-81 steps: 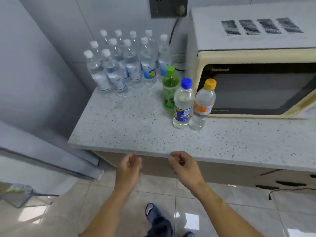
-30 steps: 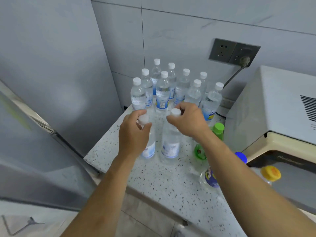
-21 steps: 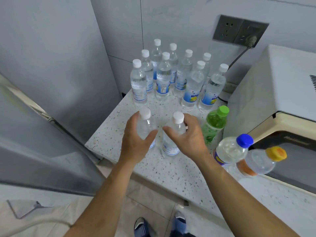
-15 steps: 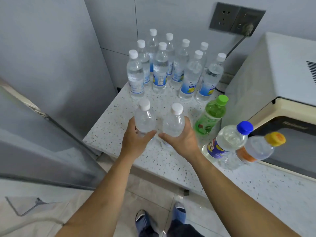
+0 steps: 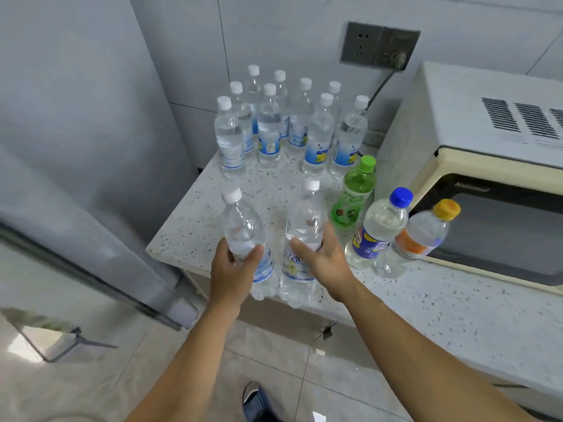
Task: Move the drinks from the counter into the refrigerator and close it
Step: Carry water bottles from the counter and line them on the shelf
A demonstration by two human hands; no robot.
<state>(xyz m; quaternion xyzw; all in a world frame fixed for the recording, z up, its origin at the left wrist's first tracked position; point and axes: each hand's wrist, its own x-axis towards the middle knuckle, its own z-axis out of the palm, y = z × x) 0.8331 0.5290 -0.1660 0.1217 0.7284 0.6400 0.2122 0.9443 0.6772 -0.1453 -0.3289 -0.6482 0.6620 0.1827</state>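
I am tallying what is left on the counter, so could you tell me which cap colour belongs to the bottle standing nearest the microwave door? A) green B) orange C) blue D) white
B: the orange-capped bottle stands right in front of the microwave door, with the blue-capped bottle and then the green-capped bottle further to its left.

Two clear white-capped water bottles, left one [image 5: 243, 239] and right one [image 5: 303, 239], tilt over the near counter edge. Nine matching bottles [image 5: 292, 126] stand clustered far back; green-capped [image 5: 355, 193], blue-capped [image 5: 377, 229] and orange-capped [image 5: 422, 236] bottles line up right.
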